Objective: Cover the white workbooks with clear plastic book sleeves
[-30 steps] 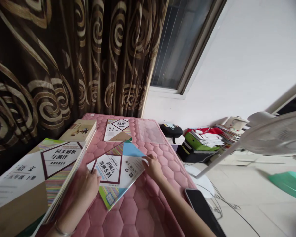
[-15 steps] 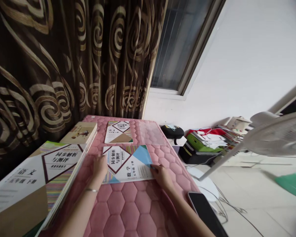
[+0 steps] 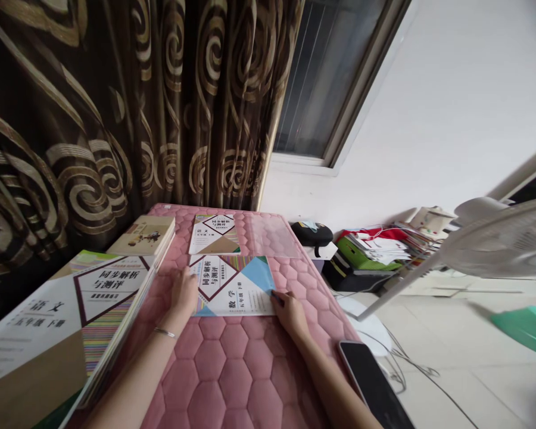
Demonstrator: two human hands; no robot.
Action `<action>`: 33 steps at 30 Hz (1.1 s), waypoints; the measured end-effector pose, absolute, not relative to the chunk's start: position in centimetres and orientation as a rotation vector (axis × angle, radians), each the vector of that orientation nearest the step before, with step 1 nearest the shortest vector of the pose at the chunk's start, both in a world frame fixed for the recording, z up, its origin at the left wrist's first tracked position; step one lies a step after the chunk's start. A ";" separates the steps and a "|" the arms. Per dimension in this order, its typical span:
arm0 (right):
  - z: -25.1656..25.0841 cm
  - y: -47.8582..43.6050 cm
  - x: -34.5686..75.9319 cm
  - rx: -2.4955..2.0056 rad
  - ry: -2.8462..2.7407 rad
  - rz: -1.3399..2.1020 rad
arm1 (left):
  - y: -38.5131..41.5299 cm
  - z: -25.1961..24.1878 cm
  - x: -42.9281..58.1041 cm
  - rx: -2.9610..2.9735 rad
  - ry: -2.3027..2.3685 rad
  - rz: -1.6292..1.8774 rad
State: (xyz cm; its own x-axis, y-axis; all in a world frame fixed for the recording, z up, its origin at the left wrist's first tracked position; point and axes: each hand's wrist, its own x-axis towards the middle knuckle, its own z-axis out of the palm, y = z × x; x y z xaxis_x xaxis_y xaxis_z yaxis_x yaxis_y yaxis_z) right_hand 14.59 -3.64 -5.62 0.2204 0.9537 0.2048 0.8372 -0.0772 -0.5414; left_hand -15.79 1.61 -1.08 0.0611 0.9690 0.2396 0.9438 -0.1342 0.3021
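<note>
A workbook (image 3: pixel 236 289) with a white, blue and striped cover lies sideways on the pink quilted table cover (image 3: pixel 232 381). Its left edge is gripped by my left hand (image 3: pixel 184 291), fingers closed, a bracelet on the wrist. My right hand (image 3: pixel 291 313) pinches the lower right edge, the thumb on the cover. Just beyond lies a similar workbook (image 3: pixel 214 234), brown at its bottom. At the left, a stack of workbooks (image 3: pixel 67 322) stands in front of a pile topped by a beige book (image 3: pixel 138 235). A clear plastic sheet (image 3: pixel 272 236) rests at the far right of the table.
A dark phone (image 3: pixel 375 387) lies at the table's right edge. Beside the table stands a white fan (image 3: pixel 495 238), its cables on the floor. Bags and papers (image 3: pixel 370 253) are heaped along the wall. A patterned curtain (image 3: pixel 170 107) hangs behind the left side.
Between the hands, the workbook has shifted slightly away from me and now lies flatter, nearer the far workbook. Both hands still hold its edges, and the view has tilted a little.
</note>
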 end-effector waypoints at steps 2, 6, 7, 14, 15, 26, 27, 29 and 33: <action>-5.4 -3.7 14.6 -1.937 -1.668 0.263 | 0.0 -1.2 -14.4 2.359 1.885 0.561; -4.1 -4.6 13.0 -1.975 -1.776 0.039 | -3.4 -2.2 -11.7 2.555 1.557 0.534; -3.6 -5.0 12.1 -1.951 -1.814 -0.003 | -4.1 -2.6 -11.3 2.586 1.503 0.559; -2.9 -6.1 5.5 -1.531 -2.109 0.271 | -5.3 -3.5 -11.1 2.668 1.498 0.573; -3.1 -6.0 5.2 -1.522 -2.103 0.289 | -5.2 -3.4 -11.1 2.676 1.500 0.564; -3.8 -6.7 12.7 -1.710 -1.930 0.342 | -5.6 -2.9 -17.9 2.543 1.720 0.634; -3.8 -6.9 13.6 -1.729 -1.919 0.338 | -5.7 -2.9 -18.9 2.542 1.750 0.617; -3.9 -7.3 15.2 -1.753 -1.893 0.329 | -6.1 -2.6 -20.3 2.547 1.790 0.574; -4.4 -7.5 16.5 -1.753 -1.850 0.351 | -6.6 -1.4 -21.1 2.548 1.778 0.477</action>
